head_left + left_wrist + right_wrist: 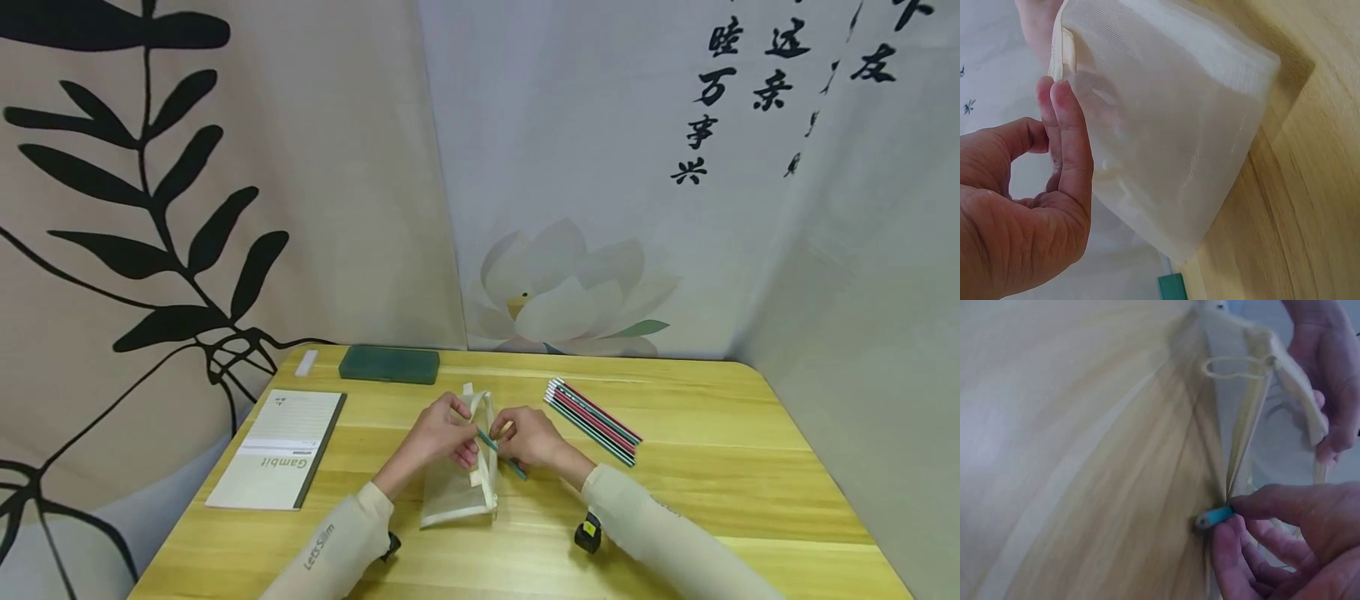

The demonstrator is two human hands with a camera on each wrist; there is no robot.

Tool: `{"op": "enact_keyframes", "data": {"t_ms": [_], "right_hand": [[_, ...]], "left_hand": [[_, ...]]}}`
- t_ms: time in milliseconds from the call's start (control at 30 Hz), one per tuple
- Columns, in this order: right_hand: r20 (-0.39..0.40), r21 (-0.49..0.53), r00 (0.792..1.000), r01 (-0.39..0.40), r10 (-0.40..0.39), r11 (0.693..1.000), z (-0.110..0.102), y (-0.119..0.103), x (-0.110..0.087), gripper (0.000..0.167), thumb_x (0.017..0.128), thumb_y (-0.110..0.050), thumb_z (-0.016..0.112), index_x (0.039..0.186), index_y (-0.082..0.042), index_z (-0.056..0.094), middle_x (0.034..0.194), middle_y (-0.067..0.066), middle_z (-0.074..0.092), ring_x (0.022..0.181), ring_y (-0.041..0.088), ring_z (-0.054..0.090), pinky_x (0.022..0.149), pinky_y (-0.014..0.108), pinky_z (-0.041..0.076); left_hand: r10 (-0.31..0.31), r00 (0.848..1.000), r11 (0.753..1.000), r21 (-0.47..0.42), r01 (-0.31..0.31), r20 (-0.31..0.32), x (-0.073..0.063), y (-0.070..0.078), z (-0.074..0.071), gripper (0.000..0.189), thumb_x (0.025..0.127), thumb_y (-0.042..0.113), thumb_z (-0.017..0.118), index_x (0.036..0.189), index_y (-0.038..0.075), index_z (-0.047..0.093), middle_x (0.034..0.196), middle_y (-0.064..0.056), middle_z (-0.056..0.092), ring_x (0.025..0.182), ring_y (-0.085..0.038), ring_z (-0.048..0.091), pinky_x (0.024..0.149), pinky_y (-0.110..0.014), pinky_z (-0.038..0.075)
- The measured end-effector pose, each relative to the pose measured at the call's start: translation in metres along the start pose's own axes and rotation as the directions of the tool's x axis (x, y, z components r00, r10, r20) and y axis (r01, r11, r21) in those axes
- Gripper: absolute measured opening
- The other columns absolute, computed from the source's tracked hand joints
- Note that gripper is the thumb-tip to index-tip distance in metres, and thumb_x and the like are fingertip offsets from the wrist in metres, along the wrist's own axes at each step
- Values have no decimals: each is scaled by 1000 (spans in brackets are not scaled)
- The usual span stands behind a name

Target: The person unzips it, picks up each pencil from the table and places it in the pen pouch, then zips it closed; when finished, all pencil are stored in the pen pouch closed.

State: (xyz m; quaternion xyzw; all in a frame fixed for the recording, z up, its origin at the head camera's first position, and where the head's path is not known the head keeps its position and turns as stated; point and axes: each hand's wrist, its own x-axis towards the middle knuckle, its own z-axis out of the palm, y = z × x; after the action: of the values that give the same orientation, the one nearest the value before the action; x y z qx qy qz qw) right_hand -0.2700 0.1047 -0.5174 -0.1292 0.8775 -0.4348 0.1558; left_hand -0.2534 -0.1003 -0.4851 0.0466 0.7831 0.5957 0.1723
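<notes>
A pale, see-through mesh pouch (453, 492) stands between the hands above the wooden table, its opening edge toward the right. My left hand (442, 433) holds that edge; in the left wrist view two of its fingers (1072, 131) lie straight along it. A thin teal pencil (516, 468) slants across the pouch's opening. Thumb and fingers of my right hand (528, 437) pinch it, and in the right wrist view the blunt end of the pencil (1215, 517) sticks out from between them. A cord loop (1232, 367) hangs from the pouch's edge. The pencil's other end is partly hidden behind the left fingers.
Several striped pencils (592, 421) lie side by side at the right. A dark green case (388, 364) and a small white block (306, 363) are at the back left. A notebook (277, 450) lies along the left side. Printed cloth walls (570, 167) stand behind the table.
</notes>
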Motion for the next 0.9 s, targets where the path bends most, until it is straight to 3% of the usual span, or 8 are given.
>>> {"op": "enact_keyframes", "data": {"t_ms": [133, 267, 433, 633, 900], "right_hand": [[86, 178, 994, -86, 71, 980, -1, -5, -1, 31, 82, 0, 69, 112, -7, 72, 74, 3, 72, 56, 13, 64, 51, 26, 60], [172, 383, 976, -188, 130, 904, -1, -10, -2, 41, 82, 0, 69, 122, -8, 69, 78, 6, 71, 62, 14, 66, 54, 25, 62], [196, 501, 970, -225, 144, 836, 3, -14, -3, 47, 84, 0, 70, 131, -6, 66, 87, 10, 75, 73, 16, 72, 59, 26, 64], [184, 527, 975, -202, 121, 826, 10, -18, -6, 48, 86, 3, 68, 133, -2, 63, 98, 15, 72, 75, 19, 73, 62, 30, 65], [164, 550, 984, -144, 62, 823, -3, -12, -9, 40, 92, -4, 73, 130, -1, 64, 101, 13, 78, 85, 22, 76, 71, 36, 69]], "left_hand": [[-6, 1000, 1000, -2, 6, 5, 0, 0, 1, 32, 93, 4, 62, 120, -2, 47, 72, -15, 73, 54, -18, 71, 57, -39, 67], [-3, 1000, 1000, -2, 3, 16, 1, -1, 1, 30, 95, 5, 63, 120, -2, 46, 72, -15, 73, 53, -18, 71, 58, -39, 67], [-3, 999, 1000, -25, 4, 34, 3, -2, 2, 29, 99, 5, 62, 121, -2, 46, 73, -16, 74, 55, -18, 72, 61, -40, 68], [-11, 999, 998, -63, 14, 53, 4, -1, 3, 29, 102, 8, 63, 123, -2, 45, 75, -16, 74, 56, -18, 72, 64, -42, 69], [-19, 1000, 999, -30, 19, 3, 2, 0, 1, 30, 97, 5, 63, 120, -1, 46, 71, -14, 72, 52, -18, 70, 59, -40, 68]]}}
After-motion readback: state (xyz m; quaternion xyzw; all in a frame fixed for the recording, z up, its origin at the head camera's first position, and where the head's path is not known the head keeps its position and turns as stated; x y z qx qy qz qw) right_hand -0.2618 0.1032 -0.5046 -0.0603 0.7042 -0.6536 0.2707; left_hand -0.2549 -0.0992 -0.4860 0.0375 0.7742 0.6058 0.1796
